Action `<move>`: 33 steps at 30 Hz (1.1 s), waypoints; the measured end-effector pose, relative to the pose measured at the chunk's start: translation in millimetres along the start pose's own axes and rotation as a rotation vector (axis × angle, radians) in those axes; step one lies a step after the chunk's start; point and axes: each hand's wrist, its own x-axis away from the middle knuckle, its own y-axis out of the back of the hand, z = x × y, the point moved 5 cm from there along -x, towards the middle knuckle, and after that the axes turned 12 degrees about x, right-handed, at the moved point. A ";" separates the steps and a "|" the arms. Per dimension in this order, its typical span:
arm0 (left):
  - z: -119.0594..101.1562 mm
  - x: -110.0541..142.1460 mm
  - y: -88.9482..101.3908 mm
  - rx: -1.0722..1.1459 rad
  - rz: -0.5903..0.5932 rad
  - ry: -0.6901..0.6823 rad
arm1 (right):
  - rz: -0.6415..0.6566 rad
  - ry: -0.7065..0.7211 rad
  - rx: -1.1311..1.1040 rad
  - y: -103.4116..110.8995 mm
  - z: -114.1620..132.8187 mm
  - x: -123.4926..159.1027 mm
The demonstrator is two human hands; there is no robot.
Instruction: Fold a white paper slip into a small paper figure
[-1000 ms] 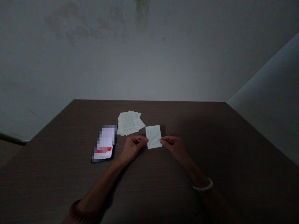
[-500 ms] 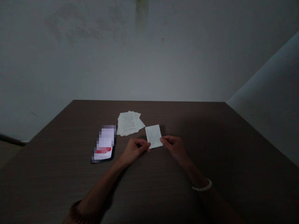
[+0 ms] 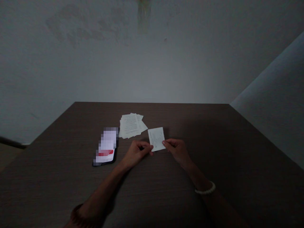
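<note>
A small white printed paper slip (image 3: 156,138) lies on the dark wooden table (image 3: 213,152) just in front of me. My left hand (image 3: 136,153) is curled, its fingertips pinching the slip's near left corner. My right hand (image 3: 177,149) pinches the slip's near right corner with thumb and forefinger. A white bead bracelet (image 3: 205,189) circles my right wrist.
A loose pile of similar printed slips (image 3: 131,124) lies just beyond my left hand. A phone (image 3: 106,146) with a lit screen rests left of it. A pale wall stands behind the table's far edge.
My left hand slid down and right from the slip's left edge to its near left corner. The slip and my right hand barely moved.
</note>
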 end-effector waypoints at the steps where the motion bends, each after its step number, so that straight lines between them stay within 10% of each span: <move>1: -0.5 0.1 -0.2 0.004 0.004 -0.003 | -0.004 -0.002 0.000 -0.2 -0.1 0.2; 20: -9.4 1.4 -2.8 -0.022 -0.021 -0.045 | -0.017 -0.067 -0.079 -5.2 -10.2 -0.4; 28: -23.0 14.6 -2.8 -0.452 -0.129 -0.638 | -0.081 -0.163 -0.138 0.4 -8.9 -0.9; 33: -27.3 20.0 -7.9 -0.495 -0.139 -0.737 | -0.060 -0.115 -0.113 -0.4 -3.0 -0.2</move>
